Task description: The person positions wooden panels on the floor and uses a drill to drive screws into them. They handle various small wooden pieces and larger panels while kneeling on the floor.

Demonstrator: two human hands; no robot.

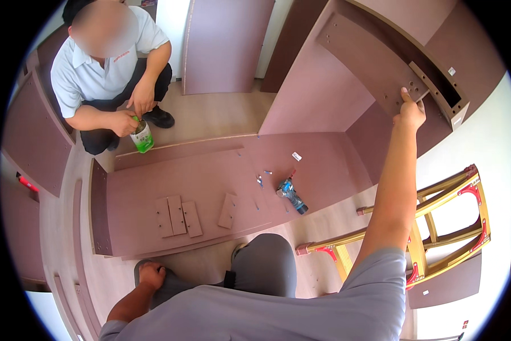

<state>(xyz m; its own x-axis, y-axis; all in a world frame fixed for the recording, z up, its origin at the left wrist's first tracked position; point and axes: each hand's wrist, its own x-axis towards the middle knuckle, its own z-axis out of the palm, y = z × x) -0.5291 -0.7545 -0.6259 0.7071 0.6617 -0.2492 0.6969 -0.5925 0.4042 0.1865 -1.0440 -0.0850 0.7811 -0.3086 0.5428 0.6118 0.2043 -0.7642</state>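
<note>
Fingers of your right hand (410, 111) grip the drilled panel (369, 62) at far right, your left hand (152, 275) showing no clear hold, the shell (318, 102) apparently partly standing, four boards (176, 216) unfitted at near left.

- With our right hand (410, 111), we grip a brown board with holes (369, 62) at the upper right.
- Our left hand (152, 275) rests against our left leg (178, 290).
- Before us, a drill (292, 196) and four small boards (176, 219) lie on a large brown panel (136, 199).
- Across from us, a squatting co-worker (105, 82) holds a green-and-white container (143, 139).
- On our right we have a yellow ladder (416, 250).
</note>
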